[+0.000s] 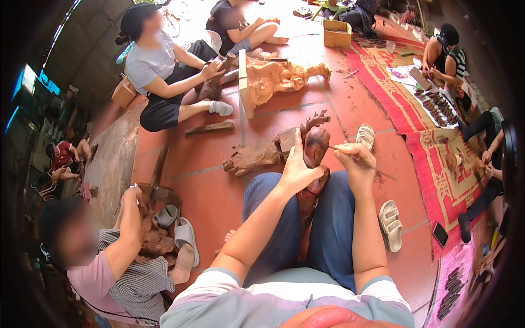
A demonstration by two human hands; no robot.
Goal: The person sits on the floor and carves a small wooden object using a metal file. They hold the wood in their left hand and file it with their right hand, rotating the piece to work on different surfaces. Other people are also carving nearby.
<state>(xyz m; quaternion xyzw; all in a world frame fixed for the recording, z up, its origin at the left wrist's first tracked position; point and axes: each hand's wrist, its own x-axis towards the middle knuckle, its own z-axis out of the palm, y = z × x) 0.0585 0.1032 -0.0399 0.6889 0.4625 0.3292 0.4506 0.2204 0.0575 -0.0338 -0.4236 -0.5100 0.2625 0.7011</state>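
A dark reddish-brown wood carving [316, 143] stands between my knees, its rounded top smooth and shiny. My left hand [301, 170] is wrapped against its near left side, index finger stretched up along it and thumb across the front. In the fingers of my right hand [356, 163] is a slim rod-like tool [387, 176]; its thin tip meets the right side of the carving's top. Whether that tip is a blade or a point is too small to tell. Just beyond lies a rough brown wood carving [254, 157] on the tiles.
A large lighter carved figure [281, 82] lies on its side farther ahead. A wood strip [209, 129] is left of it. Sandals [390, 225] flank my right leg. A phone [440, 235] rests on the red mat [418, 180]. Several people sit around, one close at left [131, 251].
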